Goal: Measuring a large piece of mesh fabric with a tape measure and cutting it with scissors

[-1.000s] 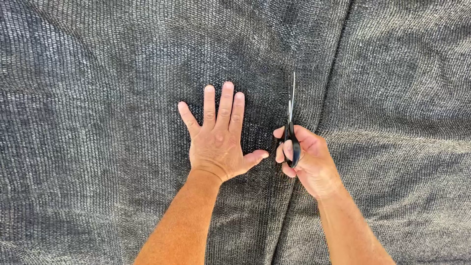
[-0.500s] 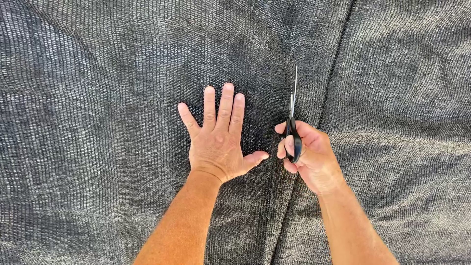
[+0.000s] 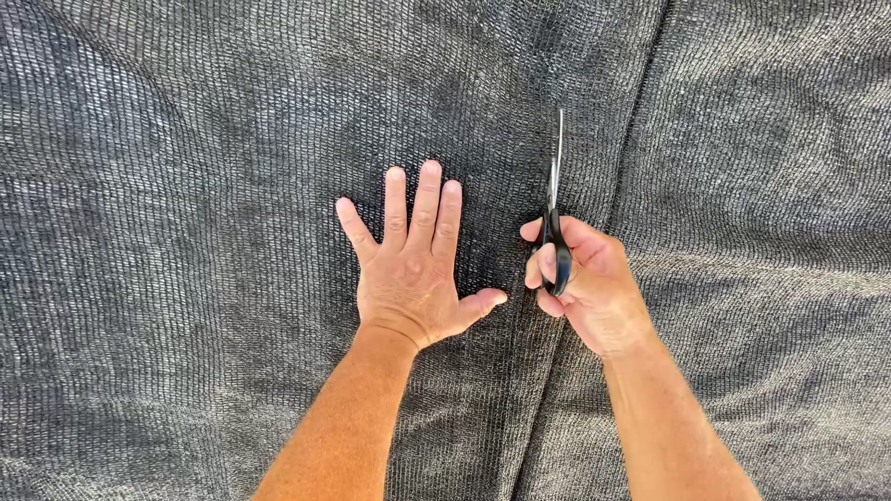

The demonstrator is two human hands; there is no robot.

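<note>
We see the left hand (image 3: 413, 269) flat, fingers spread on dark mesh fabric (image 3: 186, 186); right hand (image 3: 585, 278) clenched around black-handled scissors (image 3: 555, 199), blades together, pointing away

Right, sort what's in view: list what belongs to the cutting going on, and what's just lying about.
In use:
- scissors, held in the right hand, blades pointing away
- dark mesh fabric, pressed flat by the left hand

Lying about:
- nothing else shows; the mesh fills the whole view
</note>
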